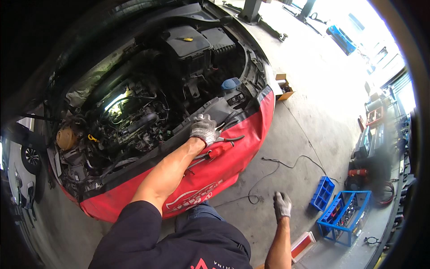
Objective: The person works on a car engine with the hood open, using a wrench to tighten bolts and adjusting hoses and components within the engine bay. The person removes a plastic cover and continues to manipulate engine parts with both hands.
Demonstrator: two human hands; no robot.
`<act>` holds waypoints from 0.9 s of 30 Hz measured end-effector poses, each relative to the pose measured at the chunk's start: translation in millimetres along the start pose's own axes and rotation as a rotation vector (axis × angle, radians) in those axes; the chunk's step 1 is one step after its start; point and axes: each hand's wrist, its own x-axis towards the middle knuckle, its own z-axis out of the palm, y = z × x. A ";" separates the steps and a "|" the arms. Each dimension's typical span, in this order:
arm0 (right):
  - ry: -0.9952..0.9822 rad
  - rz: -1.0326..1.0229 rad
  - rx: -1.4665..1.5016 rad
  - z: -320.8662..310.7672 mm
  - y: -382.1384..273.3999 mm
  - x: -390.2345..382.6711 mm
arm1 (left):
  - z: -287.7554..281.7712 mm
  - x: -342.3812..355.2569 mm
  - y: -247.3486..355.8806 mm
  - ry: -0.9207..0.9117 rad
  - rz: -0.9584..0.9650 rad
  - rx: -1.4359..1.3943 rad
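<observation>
My left hand [204, 128], in a grey and white knit glove, is at the front edge of the open engine bay. Its fingers are bent and mostly turned out of sight; whatever they close on is hidden. Right beside it, pliers with dark curved handles [234, 138] lie on the red fender cover [244, 127]. A red-handled tool [216, 153] rests just below the wrist. Away from the car, my right hand [282, 205], gloved too, hangs over the concrete floor with its fingers loosely bent and nothing visible in them.
A lit engine [143, 121] lies exposed, with a blue reservoir cap [230, 84] to its right. On the floor are a looping black cable [278, 162], a blue bin [322, 193], a blue-framed tool carrier [351, 194] and a cardboard box [285, 95].
</observation>
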 end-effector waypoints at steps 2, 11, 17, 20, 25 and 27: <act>-0.026 -0.197 -0.038 32.9 -42.1 4.9 | 8.4 13.6 -6.3 0.016 0.061 0.092; 0.201 -1.137 -0.321 37.5 -252.2 -98.5 | -49.6 -65.9 -3.2 -0.183 0.291 -0.504; -0.499 -1.086 -0.486 33.4 -229.5 -107.0 | -34.8 -157.2 53.7 -0.309 0.645 -1.030; -0.660 -0.305 -0.358 -1.0 -163.9 -126.8 | -19.9 -165.7 94.9 -0.572 0.510 -1.148; -0.638 0.196 -0.028 -77.9 -151.1 -207.5 | -32.7 -196.3 166.4 -1.255 0.658 -1.143; -0.475 -0.106 0.181 -88.3 -77.2 -243.0 | -56.0 -213.3 202.9 -1.419 0.740 -0.976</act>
